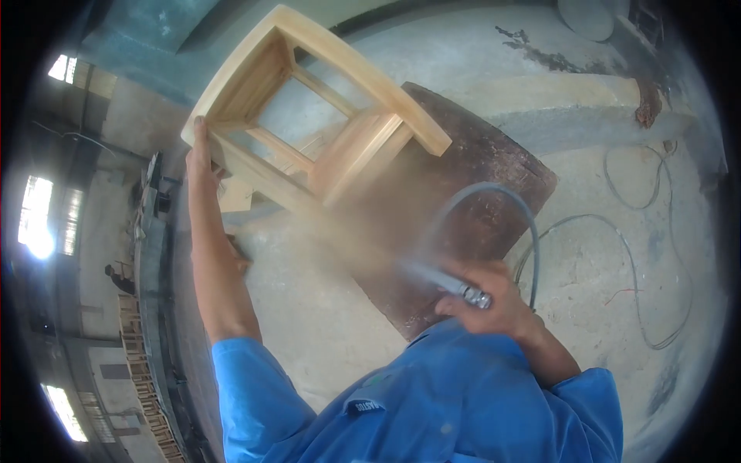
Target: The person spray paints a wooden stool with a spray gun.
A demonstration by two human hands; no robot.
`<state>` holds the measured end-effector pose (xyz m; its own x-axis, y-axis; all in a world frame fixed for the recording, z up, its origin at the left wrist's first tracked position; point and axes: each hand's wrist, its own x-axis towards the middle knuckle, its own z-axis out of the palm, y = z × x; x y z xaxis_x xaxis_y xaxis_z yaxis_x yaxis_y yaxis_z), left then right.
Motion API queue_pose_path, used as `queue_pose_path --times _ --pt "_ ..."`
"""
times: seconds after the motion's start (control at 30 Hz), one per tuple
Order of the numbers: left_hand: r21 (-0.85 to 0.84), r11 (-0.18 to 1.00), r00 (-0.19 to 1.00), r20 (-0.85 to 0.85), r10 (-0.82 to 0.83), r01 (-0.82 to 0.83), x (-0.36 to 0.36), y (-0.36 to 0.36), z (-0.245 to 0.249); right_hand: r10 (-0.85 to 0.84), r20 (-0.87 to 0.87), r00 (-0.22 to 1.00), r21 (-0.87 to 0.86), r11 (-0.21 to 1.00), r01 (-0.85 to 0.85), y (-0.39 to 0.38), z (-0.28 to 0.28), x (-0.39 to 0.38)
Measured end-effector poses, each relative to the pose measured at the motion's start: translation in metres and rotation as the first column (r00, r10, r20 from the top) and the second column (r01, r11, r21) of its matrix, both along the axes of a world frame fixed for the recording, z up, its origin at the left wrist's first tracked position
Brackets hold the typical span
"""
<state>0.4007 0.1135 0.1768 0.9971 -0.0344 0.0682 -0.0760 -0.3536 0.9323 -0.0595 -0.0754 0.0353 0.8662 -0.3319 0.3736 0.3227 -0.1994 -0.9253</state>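
A pale wooden chair-like frame (347, 62), with a curved rail, slats and a panel, is tilted over a dark brown board (494, 147). My left hand (202, 150) grips its left corner, thumb on the outer edge and the other fingers mostly hidden behind. In front of my chest, my right hand (494, 297) is closed around a hose-fed nozzle tool with a metal fitting (476, 297). Its front end is blurred and points towards the frame. A tan haze hangs between tool and frame, hiding part of the lower rail. A grey hose (532, 231) loops behind my right hand.
More thin hose (633, 255) lies coiled on the concrete floor (587, 293) at right. A raised concrete ledge (571, 100) runs across the back. Far left, a long row of wooden chair frames (139, 370) stands beside a dark bench-like structure (158, 293), with a person (120, 278) near them.
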Motion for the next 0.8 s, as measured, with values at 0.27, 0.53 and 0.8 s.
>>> queue_pose_path --times 0.27,0.53,0.8 --pt "0.008 0.998 0.998 0.02 0.054 -0.054 0.007 0.004 0.002 -0.256 -0.016 0.967 0.043 0.966 0.256 -0.043 -0.018 0.014" --pt "0.589 0.632 0.642 0.745 -0.184 -0.503 0.031 -0.013 0.017 -0.251 -0.079 0.965 0.06 0.965 0.256 -0.11 -0.011 0.016" --pt "0.968 0.153 0.871 0.245 -0.426 -0.198 0.033 -0.095 0.096 0.081 0.082 0.993 -0.053 0.996 -0.076 -0.126 0.034 0.086"
